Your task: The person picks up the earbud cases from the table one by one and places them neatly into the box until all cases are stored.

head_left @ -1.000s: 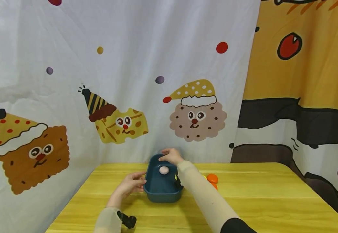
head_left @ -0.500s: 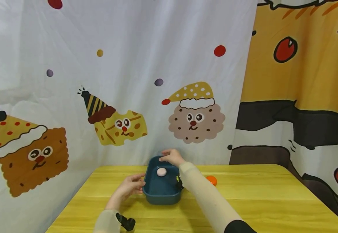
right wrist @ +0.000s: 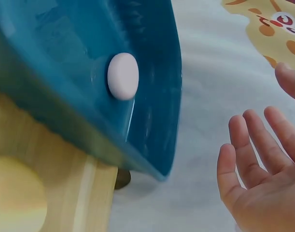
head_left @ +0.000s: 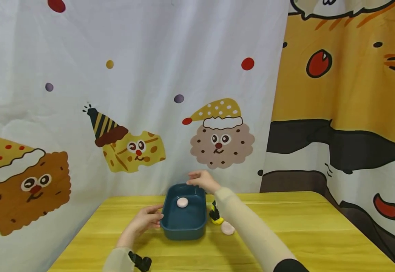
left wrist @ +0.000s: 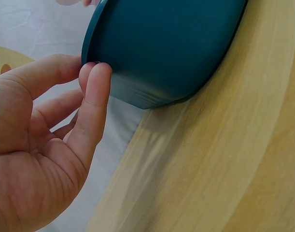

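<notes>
A deep teal plastic box (head_left: 184, 235) with rounded corners stands near the far edge of the table. Inside it lies a smooth, pale pink oval piece (right wrist: 123, 76), toward its far end. My left hand (head_left: 144, 221) is at the box's left side; in the left wrist view its thumb and fingertips pinch the rim. My right hand (head_left: 204, 181) hovers by the far right corner, and the right wrist view shows its fingers spread apart, off the box, with nothing in them.
Right of the box, on the table (head_left: 306, 226), lie a yellow round piece (head_left: 217, 220) and another pale pink one (head_left: 227, 228), close to the right sleeve (head_left: 252, 223). A printed curtain (head_left: 143, 75) hangs right behind the table.
My right hand has drawn off the box to the right. The sleeve moving with it uncovers the yellow and pink pieces and covers the orange ones seen before. The view has turned slightly right.
</notes>
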The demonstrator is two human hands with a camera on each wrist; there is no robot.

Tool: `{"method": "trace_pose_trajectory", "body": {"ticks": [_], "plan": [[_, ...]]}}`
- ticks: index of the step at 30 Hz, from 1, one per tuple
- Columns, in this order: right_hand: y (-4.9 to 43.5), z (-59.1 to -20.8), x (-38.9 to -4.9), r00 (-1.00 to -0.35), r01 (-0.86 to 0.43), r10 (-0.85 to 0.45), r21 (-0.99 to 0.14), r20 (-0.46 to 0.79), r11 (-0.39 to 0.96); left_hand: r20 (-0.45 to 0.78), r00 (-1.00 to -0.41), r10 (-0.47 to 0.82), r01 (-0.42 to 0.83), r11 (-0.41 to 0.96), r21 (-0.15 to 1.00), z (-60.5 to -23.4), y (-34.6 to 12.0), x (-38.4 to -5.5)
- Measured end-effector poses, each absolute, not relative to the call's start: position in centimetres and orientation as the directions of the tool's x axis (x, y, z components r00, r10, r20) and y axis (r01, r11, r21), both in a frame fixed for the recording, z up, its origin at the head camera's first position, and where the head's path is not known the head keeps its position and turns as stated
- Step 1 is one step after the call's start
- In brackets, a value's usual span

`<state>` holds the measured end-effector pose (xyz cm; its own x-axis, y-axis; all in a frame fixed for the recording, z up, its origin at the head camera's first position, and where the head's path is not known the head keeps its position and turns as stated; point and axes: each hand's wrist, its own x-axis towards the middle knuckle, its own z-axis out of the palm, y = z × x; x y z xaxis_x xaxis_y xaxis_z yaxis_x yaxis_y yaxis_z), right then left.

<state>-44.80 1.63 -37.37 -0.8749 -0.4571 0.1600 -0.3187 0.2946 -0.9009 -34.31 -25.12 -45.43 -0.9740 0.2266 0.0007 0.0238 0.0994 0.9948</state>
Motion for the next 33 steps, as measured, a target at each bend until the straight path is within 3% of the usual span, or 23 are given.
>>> {"method": "trace_pose_trajectory", "body": {"ticks": [11,20,33], "plan": [[5.2,-38.4,-43.9,-0.886,-0.336,-0.426,-0.884,0.181,0.324,-0.017,-0.973,0.229,0.009,0.11,0.994,-45.7,-25.7,-34.1],[9.2,-39.0,-43.9,-0.856,-0.403,-0.463,-0.856,0.228,0.324,-0.018,-0.974,0.228,0.003,0.092,0.996,-45.4,-25.5,-34.3],[13.5,-40.3,-42.9,-0.901,-0.315,-0.406,-0.874,0.153,0.37,-0.016,-0.972,0.235,0.007,0.099,0.995,-45.5,-25.2,-34.6]]}}
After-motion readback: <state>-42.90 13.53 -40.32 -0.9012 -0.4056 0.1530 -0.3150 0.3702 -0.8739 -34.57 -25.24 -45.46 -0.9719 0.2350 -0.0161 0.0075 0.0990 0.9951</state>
